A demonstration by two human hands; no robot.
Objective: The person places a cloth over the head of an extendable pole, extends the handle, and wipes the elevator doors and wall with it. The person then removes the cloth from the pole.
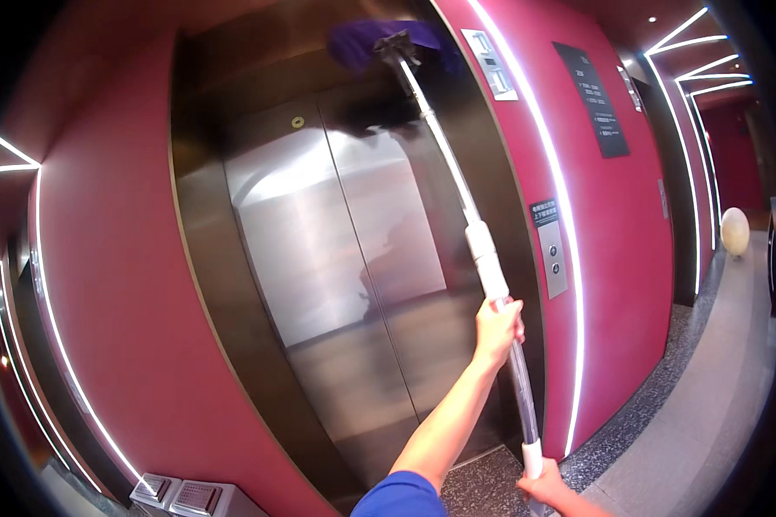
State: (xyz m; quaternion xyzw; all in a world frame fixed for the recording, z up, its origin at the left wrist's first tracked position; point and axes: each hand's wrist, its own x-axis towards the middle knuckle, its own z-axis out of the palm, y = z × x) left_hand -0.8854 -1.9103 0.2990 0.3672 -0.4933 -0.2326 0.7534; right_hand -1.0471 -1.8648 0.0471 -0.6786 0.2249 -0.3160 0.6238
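Observation:
My left hand (499, 328) grips the pole (449, 155) of a long-handled mop, just below its white plastic collar (486, 258). Lower down, my right hand (546, 483) is closed around the white grip (532, 455) near the pole's bottom end. Raised overhead, the mop's purple cloth head (362, 42) lies against the upper part of the dark metal elevator frame, above the shut doors. Those brushed-steel elevator doors (297, 245) reflect light and dark shapes. A blue sleeve (401, 496) covers my left upper arm.
Right of the doorway, a magenta wall (611, 258) carries a call-button panel (553, 258), a floor indicator (489, 64), a dark sign with writing (592, 100) and a glowing light strip (566, 194). Metal bins (197, 497) stand at lower left. Farther right is a pale egg-shaped object (735, 231).

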